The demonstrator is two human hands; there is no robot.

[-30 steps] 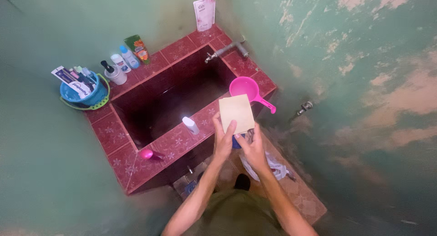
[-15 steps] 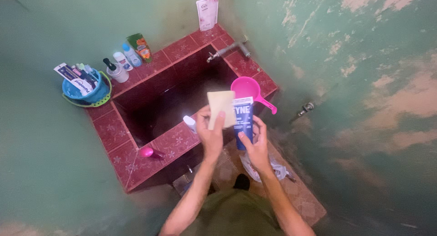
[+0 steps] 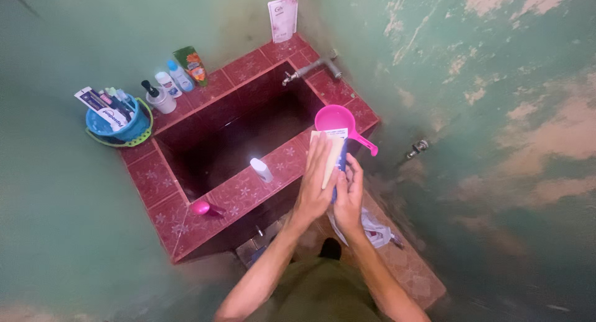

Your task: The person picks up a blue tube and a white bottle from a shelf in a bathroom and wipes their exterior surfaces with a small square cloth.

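- The blue tube point(image 3: 339, 163) and the pale flat pad point(image 3: 329, 153) sit pressed together between both hands, above the near right corner of the red tiled basin point(image 3: 242, 191).
- The left hand point(image 3: 315, 188) lies flat over the pad, fingers stretched out straight; the right hand point(image 3: 349, 191) curls its fingers round the tube from the other side.
- Half a second ago the pad stood up beside the tube in plain sight; now the two are sandwiched and mostly covered.
- The pink dipper point(image 3: 338, 123) rests on the rim just beyond the fingertips, close to touching.
- The rim to the left of the hands lies mostly bare, with one small white bottle point(image 3: 260, 169) and one pink thing point(image 3: 202, 208) near its edge.
- The far corner holds one blue basket point(image 3: 118, 126) and four bottles point(image 3: 177, 77).
- One tap point(image 3: 307, 69) juts over the basin.
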